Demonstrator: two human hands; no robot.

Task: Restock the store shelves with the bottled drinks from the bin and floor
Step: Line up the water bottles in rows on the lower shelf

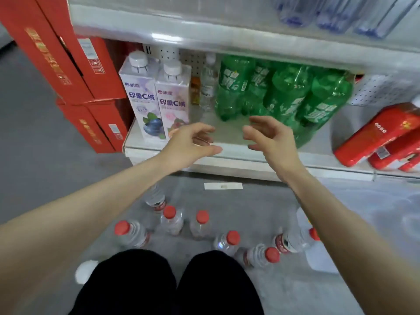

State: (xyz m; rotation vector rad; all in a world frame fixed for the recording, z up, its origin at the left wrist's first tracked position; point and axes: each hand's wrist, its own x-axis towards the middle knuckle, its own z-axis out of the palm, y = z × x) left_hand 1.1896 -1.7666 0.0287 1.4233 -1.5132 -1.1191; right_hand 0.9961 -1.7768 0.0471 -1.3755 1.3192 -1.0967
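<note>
Red-capped water bottles [201, 226] stand and lie in a loose cluster on the grey floor [45, 155], at six o'clock from our hands and well apart from them, just ahead of our black-trousered knees [170, 280]. One bottle at four o'clock lies tilted and shows a red label, its print too small to read.

Our left hand [193, 144] and right hand [270, 139] hover palm to palm over the front of the lower shelf [238, 153]. Both are released, fingers loosely curved, grasping nothing.

At ten o'clock from the hands stand two white cartons [142, 98] with white screw caps. Each reads roughly "印象C域", and the left one shows blueberries. At twelve o'clock a clear bottle [208, 87] with a white cap stands against the pegboard back. From one to two o'clock green bottles [284, 94] crowd together, their white lettering blurred. At three o'clock red packs [375, 133] lie on the same shelf.

Red boxes [68, 53] with gold writing, too blurred to read, are stacked at nine to eleven o'clock beside the shelving. Clear bluish bottles [329, 12] sit on the upper shelf [204, 30]. A white strip [223, 185] lies on the floor just under the shelf edge.
</note>
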